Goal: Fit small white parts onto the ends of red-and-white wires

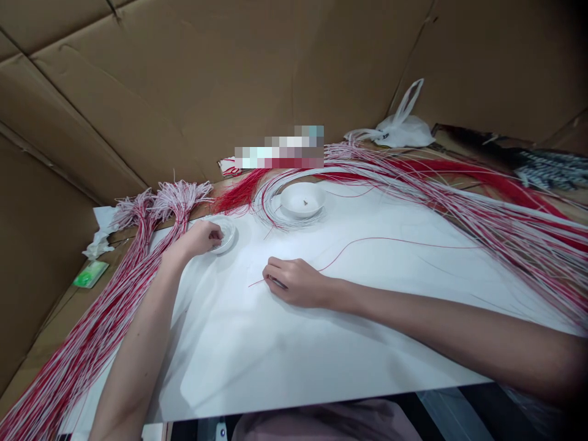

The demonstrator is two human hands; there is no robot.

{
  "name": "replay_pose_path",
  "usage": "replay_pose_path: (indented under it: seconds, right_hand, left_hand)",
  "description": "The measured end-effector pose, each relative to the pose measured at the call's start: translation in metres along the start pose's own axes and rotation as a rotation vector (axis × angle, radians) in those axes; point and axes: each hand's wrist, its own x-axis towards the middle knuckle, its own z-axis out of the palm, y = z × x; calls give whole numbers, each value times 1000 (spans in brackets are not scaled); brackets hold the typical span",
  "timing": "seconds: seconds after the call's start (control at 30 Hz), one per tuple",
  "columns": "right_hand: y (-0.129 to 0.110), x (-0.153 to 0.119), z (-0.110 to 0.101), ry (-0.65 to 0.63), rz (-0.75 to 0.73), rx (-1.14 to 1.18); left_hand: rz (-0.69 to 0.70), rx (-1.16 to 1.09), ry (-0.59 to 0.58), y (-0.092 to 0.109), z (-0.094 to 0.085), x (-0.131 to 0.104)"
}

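My left hand (203,237) reaches into a small white bowl (232,240) at the left, fingers bent and pinched together. Whatever lies between its fingertips is too small to make out. Over the white board (257,349), my right hand (298,282) is closed around a thin red wire (376,239). A short end of the wire sticks out to the left of the fingers, and the rest curves away to the right. A small dark metal-looking item (278,282) also shows within the curled right hand; its kind is unclear.
A second white bowl (303,211) with a small item inside stands in a coil of white wire (261,214). Bundles of red and white wires lie left (124,294) and right (496,226). A white plastic bag (407,130) sits by the cardboard wall (220,79).
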Motion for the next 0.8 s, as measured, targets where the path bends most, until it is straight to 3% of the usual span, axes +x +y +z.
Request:
replay_pose_path:
  seconds: [0.33, 0.53, 0.67, 0.8]
  right_hand:
    - [0, 0, 0, 0, -8, -10]
    - [0, 0, 0, 1, -1, -12]
    - [0, 0, 0, 17, -3, -13]
    - [0, 0, 1, 11, -1, -20]
  left_hand:
    - [4, -22, 16, 1, -14, -11]
    - [101, -56, 44, 34, -28, -29]
    - [217, -11, -53, 58, -18, -33]
    - [202, 76, -181, 58, 5, -28]
